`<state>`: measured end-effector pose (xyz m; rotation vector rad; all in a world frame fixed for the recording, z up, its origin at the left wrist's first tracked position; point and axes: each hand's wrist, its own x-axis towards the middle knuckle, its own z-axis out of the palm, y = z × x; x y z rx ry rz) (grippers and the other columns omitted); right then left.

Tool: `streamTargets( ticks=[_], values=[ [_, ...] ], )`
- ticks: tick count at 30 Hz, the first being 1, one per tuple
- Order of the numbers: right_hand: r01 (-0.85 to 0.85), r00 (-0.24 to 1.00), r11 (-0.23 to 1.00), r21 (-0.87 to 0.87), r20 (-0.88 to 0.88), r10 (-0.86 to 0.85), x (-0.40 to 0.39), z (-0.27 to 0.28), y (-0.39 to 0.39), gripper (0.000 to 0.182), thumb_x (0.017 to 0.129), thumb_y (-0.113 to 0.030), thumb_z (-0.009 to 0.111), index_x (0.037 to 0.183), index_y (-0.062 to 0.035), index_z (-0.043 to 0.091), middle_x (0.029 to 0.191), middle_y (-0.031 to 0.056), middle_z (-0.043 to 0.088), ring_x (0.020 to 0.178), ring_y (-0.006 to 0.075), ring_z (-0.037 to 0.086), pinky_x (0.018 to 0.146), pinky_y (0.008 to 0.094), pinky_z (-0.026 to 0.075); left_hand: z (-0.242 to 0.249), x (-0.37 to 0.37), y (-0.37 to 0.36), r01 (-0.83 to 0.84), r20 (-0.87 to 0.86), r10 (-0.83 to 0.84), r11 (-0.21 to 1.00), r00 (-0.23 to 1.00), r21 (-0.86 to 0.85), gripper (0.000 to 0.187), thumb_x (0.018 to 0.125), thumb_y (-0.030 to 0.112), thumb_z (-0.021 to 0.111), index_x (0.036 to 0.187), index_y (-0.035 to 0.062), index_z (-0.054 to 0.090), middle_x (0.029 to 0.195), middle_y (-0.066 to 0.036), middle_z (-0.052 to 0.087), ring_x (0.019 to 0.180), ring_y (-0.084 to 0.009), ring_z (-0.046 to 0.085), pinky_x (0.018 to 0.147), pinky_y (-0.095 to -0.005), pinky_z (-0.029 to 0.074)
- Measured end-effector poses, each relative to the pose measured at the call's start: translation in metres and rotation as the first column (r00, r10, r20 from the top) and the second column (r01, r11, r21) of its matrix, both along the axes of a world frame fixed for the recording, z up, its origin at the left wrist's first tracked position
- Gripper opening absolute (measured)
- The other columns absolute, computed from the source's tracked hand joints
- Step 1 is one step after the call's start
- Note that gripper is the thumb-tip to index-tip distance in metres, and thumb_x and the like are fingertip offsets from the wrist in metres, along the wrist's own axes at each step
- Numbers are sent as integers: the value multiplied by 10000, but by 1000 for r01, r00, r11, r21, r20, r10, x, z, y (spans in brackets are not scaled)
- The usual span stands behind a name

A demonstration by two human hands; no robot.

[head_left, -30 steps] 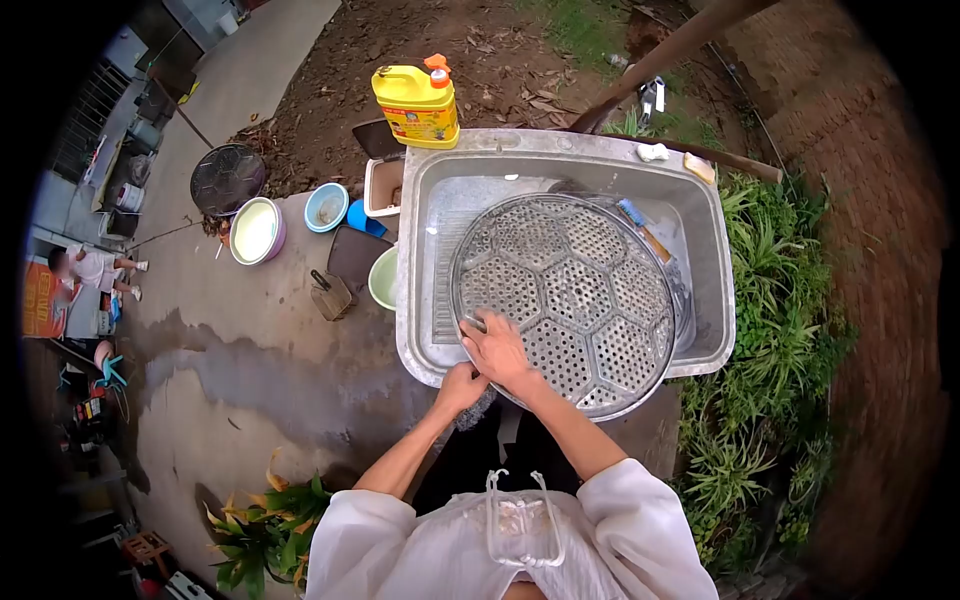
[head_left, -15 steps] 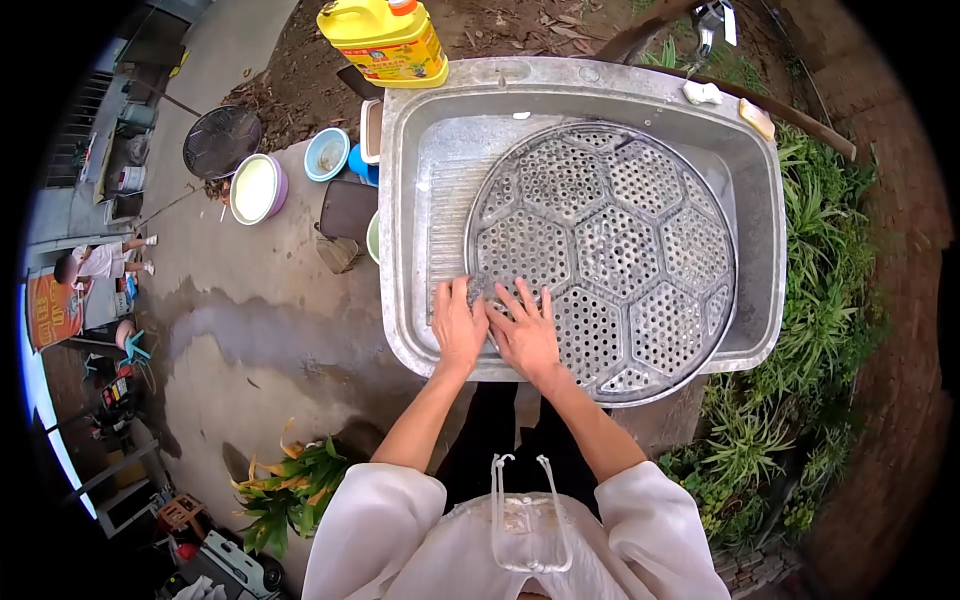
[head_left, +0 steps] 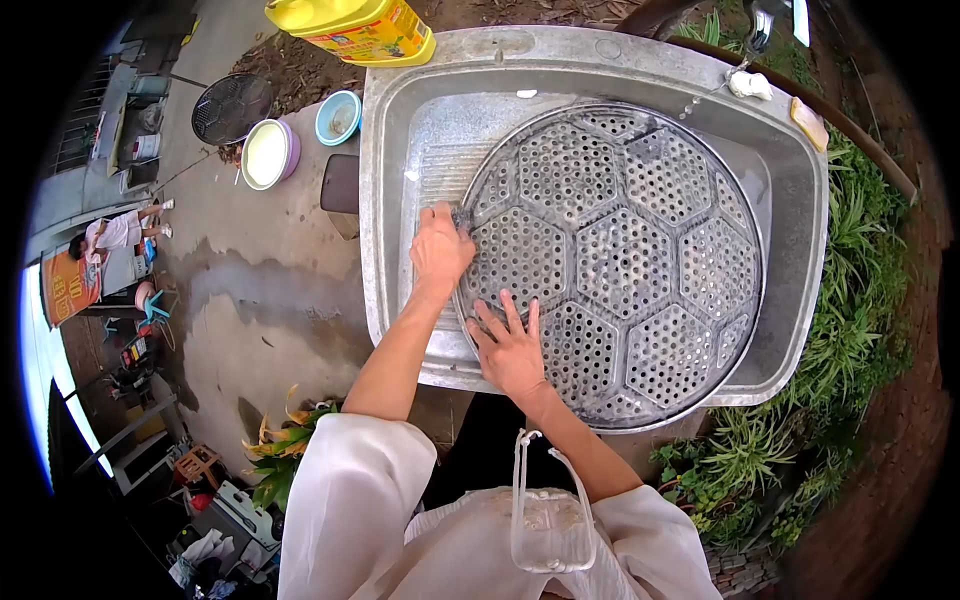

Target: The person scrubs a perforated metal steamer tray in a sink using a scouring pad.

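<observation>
A large round metal steamer tray (head_left: 640, 250), perforated in hexagon panels, lies tilted in a steel sink (head_left: 800, 230). My left hand (head_left: 440, 250) is at the tray's left rim, closed on a small dark scrubbing pad (head_left: 462, 216) that presses against the metal. On the tray's near edge my right hand (head_left: 512, 350) rests flat, fingers spread and holding nothing. Both arms wear white sleeves.
A yellow detergent bottle (head_left: 350, 25) stands at the sink's far left corner. A soap bar (head_left: 808, 122) and a white lump (head_left: 750, 85) sit on the far right rim. Bowls (head_left: 265, 152) and a dark board (head_left: 340, 183) lie on wet concrete to the left, plants (head_left: 850, 300) to the right. Another person (head_left: 115, 232) crouches far left.
My left hand has slid with the pad from the tray's near edge up along its left rim. My right hand stays flat near the front edge. The camera has moved closer over the sink.
</observation>
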<state>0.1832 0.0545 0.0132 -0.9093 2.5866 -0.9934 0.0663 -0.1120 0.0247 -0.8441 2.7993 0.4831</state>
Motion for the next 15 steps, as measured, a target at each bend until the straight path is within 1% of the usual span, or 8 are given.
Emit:
streamTargets(
  ticks=[3, 5, 7, 9, 10, 12, 14, 15],
  values=[
    [8, 1000, 1000, -6, 25, -8, -8, 1, 0, 374, 790, -145, 644, 1156, -152, 723, 1457, 19, 496, 1472, 359, 250, 1137, 718, 148, -3, -62, -6, 84, 26, -83, 996, 996, -34, 383, 827, 194, 682, 1162, 47, 569, 1151, -209, 613, 1012, -433, 641, 846, -535, 512],
    [10, 998, 1000, -11, 59, -9, -6, 5, 1, 367, 799, -157, 645, 1157, -155, 724, 1457, 15, 495, 1474, 343, 253, 1142, 709, 154, 0, -58, -5, 129, 82, -125, 991, 989, -40, 408, 817, 214, 688, 1176, 51, 580, 1151, -211, 635, 1042, -419, 641, 866, -524, 513],
    [18, 997, 999, -32, 80, -15, -6, 8, -1, 364, 803, -164, 643, 1157, -153, 724, 1453, 15, 503, 1475, 332, 259, 1143, 702, 158, 23, -21, -15, 63, 391, -94, 994, 915, 91, 534, 791, 256, 656, 1294, 94, 580, 1153, -253, 660, 1101, -403, 628, 923, -487, 502],
    [38, 998, 999, -10, 55, -37, -7, 3, -2, 348, 797, -172, 673, 1142, -184, 716, 1442, -5, 509, 1456, 328, 296, 1118, 712, 200, 31, 29, -13, 128, 381, -156, 987, 911, 99, 500, 789, 290, 686, 1225, 57, 610, 1095, -233, 691, 1085, -388, 646, 922, -473, 512],
    [43, 998, 999, -11, 51, -43, -6, 2, -2, 340, 802, -173, 669, 1138, -182, 718, 1440, 1, 509, 1457, 325, 294, 1115, 709, 209, 27, 22, -14, 137, 384, -164, 986, 909, 97, 500, 789, 290, 686, 1225, 57, 610, 1095, -233, 691, 1085, -388, 646, 922, -473, 512],
    [41, 998, 999, -12, 50, -40, -4, -1, 1, 340, 803, -173, 670, 1139, -181, 718, 1440, 4, 508, 1460, 324, 290, 1114, 710, 208, 19, 2, -11, 61, 339, -69, 998, 938, 34, 491, 797, 286, 685, 1221, 52, 605, 1087, -237, 689, 1064, -399, 651, 918, -477, 512],
    [34, 997, 999, -17, 65, -33, -5, 2, -1, 344, 805, -173, 672, 1145, -179, 716, 1445, 10, 503, 1468, 317, 272, 1117, 709, 200, 4, -53, -22, 110, 311, -97, 994, 945, -24, 486, 803, 287, 684, 1219, 50, 602, 1100, -252, 681, 1073, -403, 646, 921, -478, 510],
    [9, 996, 1000, -27, 91, -7, -4, -1, -1, 377, 809, -170, 642, 1179, -148, 713, 1504, 31, 448, 1490, 342, 212, 1148, 699, 146, -2, -61, -20, 103, 314, -91, 994, 945, -22, 473, 828, 286, 680, 1230, 53, 592, 1115, -251, 677, 1072, -412, 645, 928, -480, 506]
  ],
)
